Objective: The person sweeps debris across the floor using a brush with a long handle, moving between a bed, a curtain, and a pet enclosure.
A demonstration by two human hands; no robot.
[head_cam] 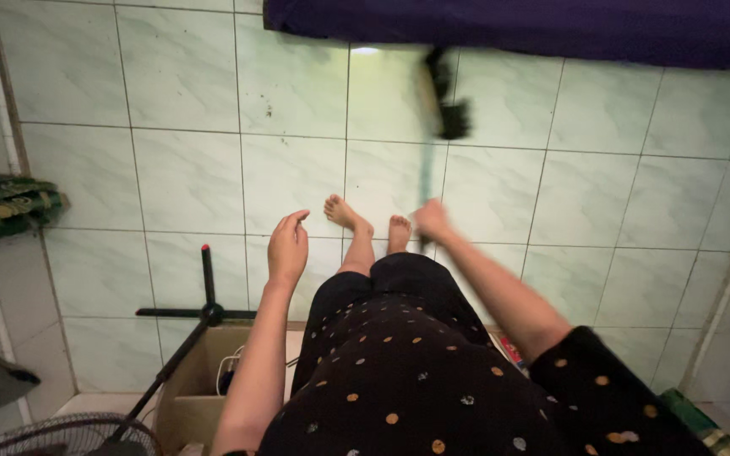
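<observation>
Right hand (431, 219) grips blurred broom (443, 101); left hand (287, 247) loose, empty; cardboard box (192, 384), tripod (206, 311) by legs

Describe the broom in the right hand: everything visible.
The broom is motion-blurred: a thin teal-green handle rising from the right hand, which grips its lower end, to a pale neck and dark bristle head near the purple cloth edge. It stands roughly upright over the pale tiled floor; contact with the tiles cannot be told.

My right grip (431, 221) and the broom (443, 101) blur together; the fan (61, 435) and purple bed (551, 25) run off the edges.
</observation>
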